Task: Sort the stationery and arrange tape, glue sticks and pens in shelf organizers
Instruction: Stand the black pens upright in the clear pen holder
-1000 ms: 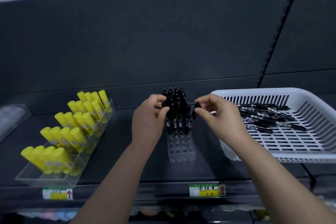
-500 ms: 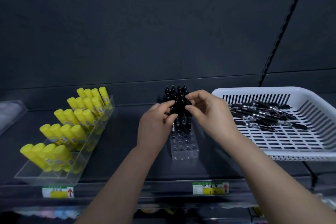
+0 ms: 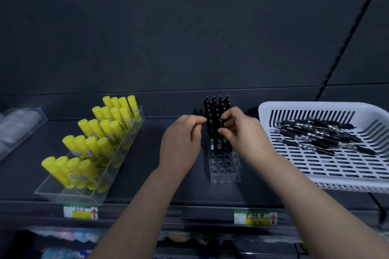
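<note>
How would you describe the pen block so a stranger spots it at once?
On the dark shelf, look between the yellow glue sticks and the white basket. The pen block stands there, a clear drilled slab. Only it holds black pens upright, in its back holes, with the front holes empty.

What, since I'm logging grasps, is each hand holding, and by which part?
The right hand pinches a black pen near its top end; the left hand shows nothing held.
</note>
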Tool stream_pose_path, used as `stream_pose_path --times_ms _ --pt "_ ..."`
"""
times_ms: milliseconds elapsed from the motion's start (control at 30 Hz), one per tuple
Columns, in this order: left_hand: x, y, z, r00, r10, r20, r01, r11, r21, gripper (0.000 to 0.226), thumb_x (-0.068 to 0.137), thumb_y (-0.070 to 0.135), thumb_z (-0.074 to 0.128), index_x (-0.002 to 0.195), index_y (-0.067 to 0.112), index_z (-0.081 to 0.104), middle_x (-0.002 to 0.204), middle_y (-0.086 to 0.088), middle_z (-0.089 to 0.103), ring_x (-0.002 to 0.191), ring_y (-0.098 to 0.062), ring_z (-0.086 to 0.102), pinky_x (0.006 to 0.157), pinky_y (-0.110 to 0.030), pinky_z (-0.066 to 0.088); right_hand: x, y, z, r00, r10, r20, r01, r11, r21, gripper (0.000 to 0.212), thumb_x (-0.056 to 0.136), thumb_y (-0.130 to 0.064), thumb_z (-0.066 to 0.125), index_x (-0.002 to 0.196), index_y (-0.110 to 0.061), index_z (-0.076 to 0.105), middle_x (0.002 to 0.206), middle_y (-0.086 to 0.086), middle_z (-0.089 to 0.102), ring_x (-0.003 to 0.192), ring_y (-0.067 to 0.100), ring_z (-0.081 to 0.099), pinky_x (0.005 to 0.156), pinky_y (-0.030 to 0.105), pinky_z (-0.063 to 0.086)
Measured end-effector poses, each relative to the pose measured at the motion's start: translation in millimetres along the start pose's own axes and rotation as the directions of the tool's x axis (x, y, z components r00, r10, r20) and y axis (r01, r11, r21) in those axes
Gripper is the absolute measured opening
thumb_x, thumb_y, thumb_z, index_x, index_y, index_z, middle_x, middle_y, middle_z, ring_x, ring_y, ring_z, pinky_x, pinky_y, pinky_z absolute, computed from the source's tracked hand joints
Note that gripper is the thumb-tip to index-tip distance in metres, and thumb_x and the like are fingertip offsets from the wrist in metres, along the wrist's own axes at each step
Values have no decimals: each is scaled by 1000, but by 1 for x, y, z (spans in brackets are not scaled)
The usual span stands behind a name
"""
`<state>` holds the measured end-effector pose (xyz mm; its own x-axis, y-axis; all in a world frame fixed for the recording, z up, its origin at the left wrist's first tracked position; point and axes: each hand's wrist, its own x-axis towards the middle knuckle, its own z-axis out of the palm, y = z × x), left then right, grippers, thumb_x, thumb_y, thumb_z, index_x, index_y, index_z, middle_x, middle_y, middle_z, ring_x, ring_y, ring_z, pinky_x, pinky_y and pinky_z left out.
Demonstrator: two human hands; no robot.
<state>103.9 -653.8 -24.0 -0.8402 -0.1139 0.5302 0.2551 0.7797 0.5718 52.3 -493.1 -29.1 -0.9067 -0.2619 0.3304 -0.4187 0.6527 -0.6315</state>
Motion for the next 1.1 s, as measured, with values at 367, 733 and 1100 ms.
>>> stream_pose_path --times_ms 367,733,1100 --pt "13 55 41 986 167 17 -164 980 -113 22 87 1 58 98 14 72 92 8 66 74 -5 56 69 -20 47 -33 54 -73 998 7 -55 -31 895 -445 15 90 -30 58 104 -28 63 98 -7 64 94 18 61 67 31 47" --pt "27 135 162 733 135 667 -177 984 -4 19 90 20 59 106 22 68 103 6 68 97 -12 62 87 -33 51 -80 155 -165 970 173 -168 -237 809 -538 14 89 -25 59 101 -27 67 97 -8 67 90 17 63 64 31 50" --pt "42 193 250 547 -23 837 -454 832 319 19 89 9 60 105 18 61 109 -1 63 94 -21 59 83 -38 54 -93 211 -198 948 284 -145 -319 819 -478 15 88 -26 55 96 -33 66 92 -12 66 88 14 62 60 28 45"
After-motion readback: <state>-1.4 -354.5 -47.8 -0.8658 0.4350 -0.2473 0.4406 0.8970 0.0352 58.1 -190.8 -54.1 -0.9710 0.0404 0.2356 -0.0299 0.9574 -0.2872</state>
